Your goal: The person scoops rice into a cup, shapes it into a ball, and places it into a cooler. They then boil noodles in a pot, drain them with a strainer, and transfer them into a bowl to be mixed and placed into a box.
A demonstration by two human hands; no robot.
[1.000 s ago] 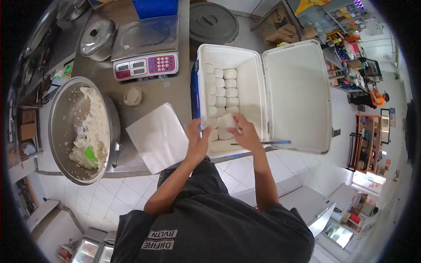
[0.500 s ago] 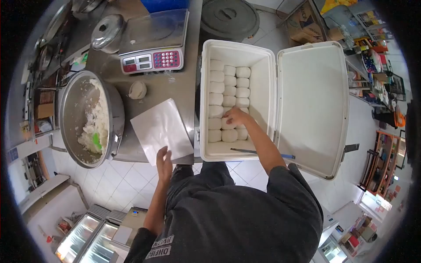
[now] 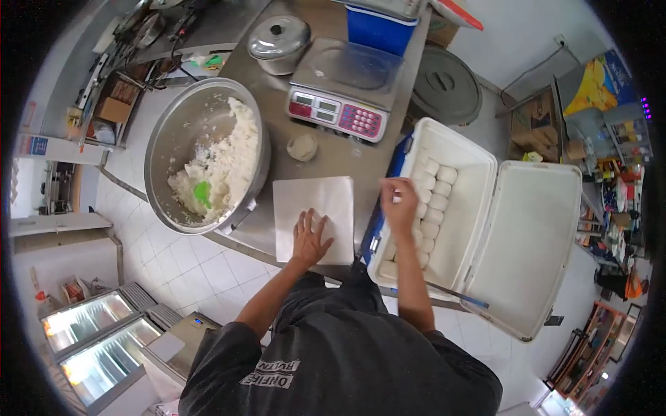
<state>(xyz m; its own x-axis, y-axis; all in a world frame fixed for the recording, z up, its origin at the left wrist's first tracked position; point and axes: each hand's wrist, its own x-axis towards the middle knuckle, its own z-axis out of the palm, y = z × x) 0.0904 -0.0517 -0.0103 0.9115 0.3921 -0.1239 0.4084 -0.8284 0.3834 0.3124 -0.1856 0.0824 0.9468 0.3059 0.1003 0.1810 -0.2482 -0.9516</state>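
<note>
My left hand (image 3: 310, 241) lies palm down with fingers spread on a stack of white sheets (image 3: 319, 194) on the steel table. My right hand (image 3: 400, 204) is over the near left rim of an open cooler box (image 3: 479, 208), its fingers curled in. Whether anything sits inside those fingers is hidden. Rows of smooth white dough balls (image 3: 438, 202) fill the left part of the cooler; my right hand and forearm cover some of them. A large metal bowl (image 3: 156, 166) left of the sheets holds a crumbly white mass (image 3: 229, 163) and a green scraper (image 3: 202, 193).
A digital scale (image 3: 340, 90) stands behind the sheets, with a small round container (image 3: 302, 147) in front of it. Farther back are a lidded pot (image 3: 279, 43) and a blue bin (image 3: 380, 29). The cooler's lid (image 3: 527, 243) hangs open to the right.
My right hand has come out from among the dough balls to the cooler's left rim. My left hand has settled flat on the sheets, which now lie straighter. The view has turned left.
</note>
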